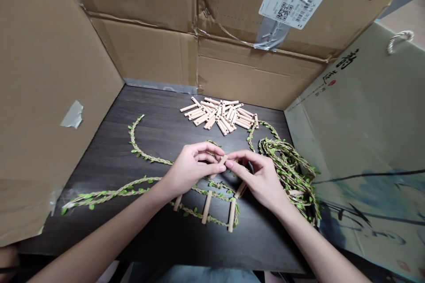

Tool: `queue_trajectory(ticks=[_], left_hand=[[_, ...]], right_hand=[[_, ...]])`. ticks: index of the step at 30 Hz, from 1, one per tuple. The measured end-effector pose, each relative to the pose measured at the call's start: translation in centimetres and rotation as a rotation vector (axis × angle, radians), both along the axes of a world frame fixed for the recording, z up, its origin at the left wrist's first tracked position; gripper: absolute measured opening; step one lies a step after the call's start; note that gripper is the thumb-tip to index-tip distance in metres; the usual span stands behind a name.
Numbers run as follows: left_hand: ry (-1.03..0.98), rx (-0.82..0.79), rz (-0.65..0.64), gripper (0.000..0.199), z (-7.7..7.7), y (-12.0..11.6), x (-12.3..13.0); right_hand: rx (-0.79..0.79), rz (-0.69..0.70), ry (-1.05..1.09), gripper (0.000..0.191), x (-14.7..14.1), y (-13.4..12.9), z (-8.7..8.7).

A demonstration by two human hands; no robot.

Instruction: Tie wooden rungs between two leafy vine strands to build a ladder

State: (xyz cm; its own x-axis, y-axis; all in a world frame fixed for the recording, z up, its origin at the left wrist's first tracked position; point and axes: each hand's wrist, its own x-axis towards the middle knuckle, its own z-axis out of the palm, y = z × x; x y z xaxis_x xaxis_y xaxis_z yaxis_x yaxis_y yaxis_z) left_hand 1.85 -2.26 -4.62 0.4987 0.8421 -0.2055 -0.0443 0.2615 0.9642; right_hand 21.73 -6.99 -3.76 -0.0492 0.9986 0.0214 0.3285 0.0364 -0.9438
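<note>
Between my fingertips is a small wooden peg [224,159], held at a tilt above the table. My left hand [192,166] pinches it from the left, and my right hand [260,179] closes on it from the right. Whether the leafy rope passes through this peg is hidden by my fingers. Under my hands lies a ladder-like stretch of braided rope with green leaves [195,212], carrying several wooden rungs such as one peg [206,208] in the middle. A loose rope end [133,139] curls away to the left.
A pile of drilled wooden pegs [222,115] lies at the back of the dark table [109,141]. Coiled leafy rope [288,168] is heaped at the right. Cardboard walls [146,53] enclose the back and left; a printed panel [358,119] stands on the right.
</note>
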Motion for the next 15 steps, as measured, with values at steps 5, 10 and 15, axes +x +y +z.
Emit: queue_trajectory(ticks=[5, 10, 15], left_hand=[[-0.005, 0.013, 0.034, 0.038, 0.19, -0.01, -0.07], [0.010, -0.009, 0.003, 0.037, 0.04, 0.02, -0.06], [0.028, -0.019, 0.005, 0.037, -0.26, -0.02, 0.10]], right_hand=[[-0.005, 0.021, -0.015, 0.022, 0.01, -0.03, 0.13], [0.005, 0.021, -0.003, 0.020, -0.07, -0.12, -0.03], [0.023, 0.013, -0.001, 0.019, -0.25, -0.17, -0.35]])
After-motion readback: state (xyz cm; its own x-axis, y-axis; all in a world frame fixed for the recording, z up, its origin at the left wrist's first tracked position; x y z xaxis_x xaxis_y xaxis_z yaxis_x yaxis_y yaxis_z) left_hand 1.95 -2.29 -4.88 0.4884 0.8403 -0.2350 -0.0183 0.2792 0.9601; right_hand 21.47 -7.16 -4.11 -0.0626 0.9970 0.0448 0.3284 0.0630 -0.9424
